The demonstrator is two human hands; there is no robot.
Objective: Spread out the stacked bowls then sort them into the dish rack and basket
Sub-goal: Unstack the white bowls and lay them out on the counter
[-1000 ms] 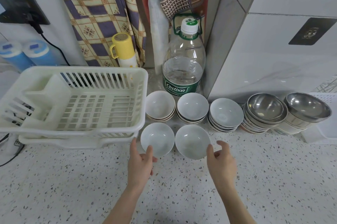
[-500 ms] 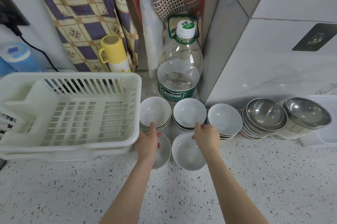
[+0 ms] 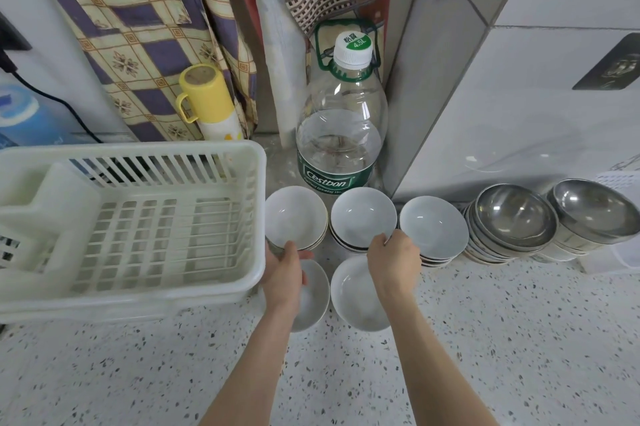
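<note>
I am looking down at a speckled counter (image 3: 485, 356) with open surface lying toward me, while the far side is crowding up: the white dish rack (image 3: 131, 228) is sitting at the left, its right wall just beside my left hand (image 3: 282, 275). Behind, three stacks of white bowls are lining up along the wall: the left stack (image 3: 296, 217), the middle stack (image 3: 363, 217) and the right stack (image 3: 433, 228), with the steel bowls (image 3: 512, 217) beyond them and a water bottle (image 3: 341, 134) behind. Two single white bowls, the near left bowl (image 3: 313, 294) and the near right bowl (image 3: 356, 294), are lying under my wrists. My left fingers are curling round the near rim of the left stack's top bowl, pinching it. My right hand (image 3: 393, 263) is gripping the near rim of the middle stack's top bowl, fingers curled.
</note>
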